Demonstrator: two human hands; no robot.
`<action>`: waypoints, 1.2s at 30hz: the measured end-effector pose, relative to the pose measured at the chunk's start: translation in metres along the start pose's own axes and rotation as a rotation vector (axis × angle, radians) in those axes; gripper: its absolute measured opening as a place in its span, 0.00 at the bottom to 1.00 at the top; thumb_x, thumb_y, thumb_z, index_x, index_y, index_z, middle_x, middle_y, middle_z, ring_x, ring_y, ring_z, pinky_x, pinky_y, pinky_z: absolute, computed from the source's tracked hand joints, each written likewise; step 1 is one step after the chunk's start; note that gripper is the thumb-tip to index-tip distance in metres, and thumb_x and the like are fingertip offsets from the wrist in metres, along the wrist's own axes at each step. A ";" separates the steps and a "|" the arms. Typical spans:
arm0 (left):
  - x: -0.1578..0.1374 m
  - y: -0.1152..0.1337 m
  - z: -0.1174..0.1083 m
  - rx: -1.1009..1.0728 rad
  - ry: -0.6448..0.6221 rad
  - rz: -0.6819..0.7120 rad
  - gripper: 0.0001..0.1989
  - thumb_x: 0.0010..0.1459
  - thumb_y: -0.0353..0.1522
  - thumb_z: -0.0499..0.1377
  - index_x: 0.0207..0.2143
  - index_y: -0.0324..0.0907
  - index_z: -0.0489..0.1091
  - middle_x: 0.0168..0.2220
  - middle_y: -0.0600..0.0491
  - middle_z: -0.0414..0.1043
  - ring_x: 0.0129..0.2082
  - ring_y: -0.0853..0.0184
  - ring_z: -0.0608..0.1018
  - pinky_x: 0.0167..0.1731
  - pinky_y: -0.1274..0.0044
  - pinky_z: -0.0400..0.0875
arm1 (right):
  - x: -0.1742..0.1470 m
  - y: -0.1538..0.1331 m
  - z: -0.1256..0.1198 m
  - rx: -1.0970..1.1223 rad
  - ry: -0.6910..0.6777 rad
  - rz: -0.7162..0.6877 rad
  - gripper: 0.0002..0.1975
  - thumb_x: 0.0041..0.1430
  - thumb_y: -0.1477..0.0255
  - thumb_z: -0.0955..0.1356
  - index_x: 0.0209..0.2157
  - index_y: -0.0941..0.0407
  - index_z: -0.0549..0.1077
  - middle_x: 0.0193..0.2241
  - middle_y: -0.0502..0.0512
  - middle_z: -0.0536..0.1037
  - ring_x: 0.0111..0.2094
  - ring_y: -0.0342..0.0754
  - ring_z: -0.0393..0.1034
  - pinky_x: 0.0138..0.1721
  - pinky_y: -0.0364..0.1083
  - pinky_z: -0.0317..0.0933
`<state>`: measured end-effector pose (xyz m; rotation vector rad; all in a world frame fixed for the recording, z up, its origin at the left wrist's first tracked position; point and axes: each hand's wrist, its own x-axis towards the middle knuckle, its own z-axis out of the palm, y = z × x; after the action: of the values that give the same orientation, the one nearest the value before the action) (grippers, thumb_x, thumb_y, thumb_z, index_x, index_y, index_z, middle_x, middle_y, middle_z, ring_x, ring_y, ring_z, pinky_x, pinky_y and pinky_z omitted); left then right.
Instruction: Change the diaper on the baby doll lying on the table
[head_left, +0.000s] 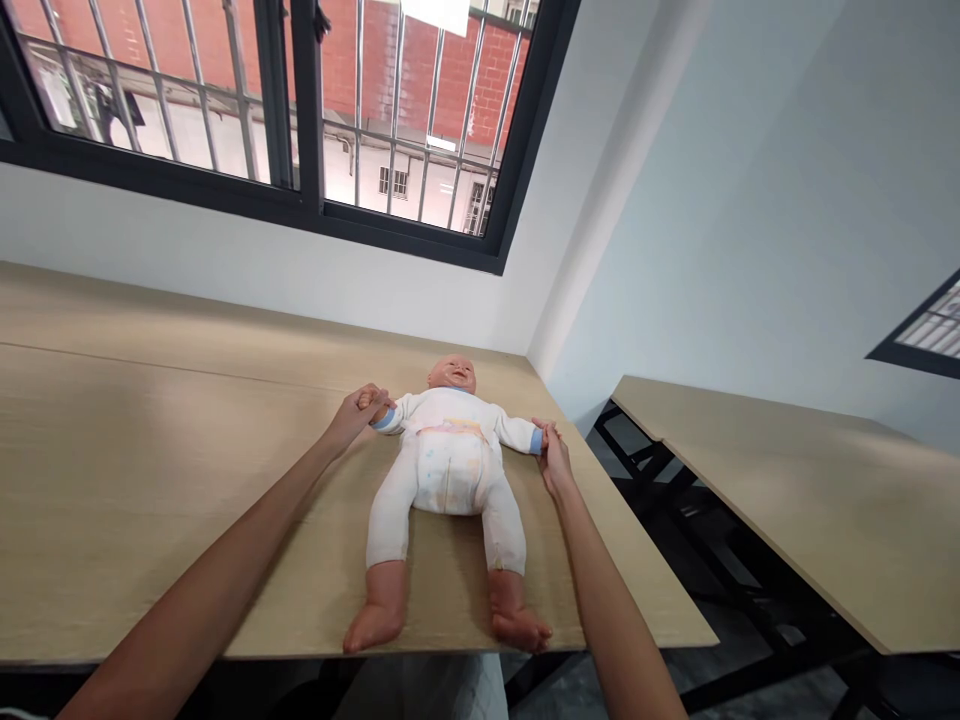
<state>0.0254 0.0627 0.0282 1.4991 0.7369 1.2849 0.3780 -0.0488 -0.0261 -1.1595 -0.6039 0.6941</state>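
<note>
A baby doll (452, 440) lies on its back on the wooden table (187, 460), its head toward the window wall and its bare feet at the near edge. It wears a white long-sleeved outfit with blue cuffs and a diaper (450, 475) over it. Both of its arms are stretched out sideways. My left hand (361, 410) is closed around the doll's hand on the left of the view. On the other side, my right hand (553, 455) grips the doll's other hand just beyond the blue cuff. Parts of the doll's hands are hidden by my fingers.
Behind the table is a white wall with a dark-framed barred window (405, 120). A second wooden table (810, 480) with black legs stands to the right, across a gap. The near table's right edge runs close beside my right forearm.
</note>
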 end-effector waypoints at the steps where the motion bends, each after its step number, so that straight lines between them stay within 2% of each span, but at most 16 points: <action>1: 0.000 0.001 0.000 0.005 -0.008 -0.003 0.25 0.43 0.55 0.63 0.24 0.41 0.69 0.30 0.46 0.77 0.35 0.59 0.76 0.38 0.72 0.69 | 0.000 0.000 0.000 0.002 0.000 0.000 0.24 0.58 0.54 0.64 0.46 0.58 0.74 0.46 0.58 0.76 0.44 0.47 0.73 0.39 0.41 0.68; 7: -0.002 0.005 -0.002 0.050 -0.091 0.011 0.24 0.48 0.53 0.61 0.27 0.41 0.69 0.32 0.49 0.77 0.37 0.61 0.75 0.42 0.72 0.68 | 0.000 0.002 0.000 0.021 0.017 -0.013 0.23 0.57 0.55 0.64 0.43 0.58 0.76 0.44 0.57 0.78 0.42 0.47 0.73 0.39 0.42 0.68; 11: -0.003 0.004 -0.003 0.078 -0.109 0.049 0.22 0.53 0.52 0.59 0.30 0.41 0.69 0.33 0.48 0.77 0.38 0.61 0.75 0.41 0.72 0.68 | 0.001 0.003 0.000 0.029 0.029 -0.021 0.22 0.57 0.55 0.64 0.43 0.58 0.76 0.42 0.57 0.78 0.41 0.47 0.74 0.39 0.42 0.68; 14: -0.004 0.004 -0.003 0.078 -0.102 0.063 0.22 0.53 0.51 0.59 0.30 0.40 0.69 0.32 0.47 0.77 0.37 0.61 0.76 0.39 0.72 0.69 | 0.001 0.003 0.000 0.032 0.038 -0.028 0.22 0.57 0.55 0.65 0.43 0.58 0.75 0.40 0.57 0.79 0.40 0.47 0.74 0.38 0.42 0.69; 18: -0.003 0.004 -0.002 0.048 -0.108 0.081 0.21 0.53 0.50 0.60 0.31 0.40 0.69 0.31 0.48 0.76 0.36 0.62 0.76 0.41 0.72 0.69 | 0.001 0.003 -0.001 0.031 0.048 -0.038 0.24 0.56 0.54 0.65 0.43 0.58 0.75 0.39 0.57 0.79 0.40 0.48 0.74 0.38 0.43 0.69; 27: -0.002 0.003 -0.003 0.062 -0.122 0.077 0.20 0.54 0.49 0.60 0.30 0.40 0.70 0.31 0.49 0.76 0.35 0.63 0.76 0.42 0.72 0.68 | 0.001 0.004 0.001 0.032 0.022 -0.035 0.23 0.55 0.54 0.66 0.37 0.60 0.77 0.36 0.58 0.80 0.38 0.48 0.75 0.38 0.43 0.69; 32: -0.001 0.001 -0.005 0.050 -0.112 0.059 0.19 0.53 0.48 0.60 0.31 0.40 0.70 0.32 0.48 0.77 0.36 0.62 0.76 0.42 0.70 0.68 | 0.000 0.003 0.001 0.032 -0.002 -0.024 0.22 0.55 0.53 0.66 0.37 0.59 0.77 0.37 0.58 0.80 0.40 0.49 0.74 0.39 0.43 0.70; 36: 0.001 -0.002 -0.007 0.058 -0.099 0.040 0.19 0.51 0.48 0.62 0.30 0.41 0.70 0.32 0.48 0.77 0.37 0.61 0.76 0.42 0.70 0.69 | -0.001 -0.003 0.001 0.029 -0.028 -0.007 0.27 0.54 0.48 0.65 0.41 0.57 0.76 0.42 0.57 0.78 0.44 0.48 0.73 0.40 0.43 0.70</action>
<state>0.0194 0.0661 0.0268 1.6200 0.6879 1.2191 0.3770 -0.0497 -0.0235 -1.1216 -0.6193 0.7117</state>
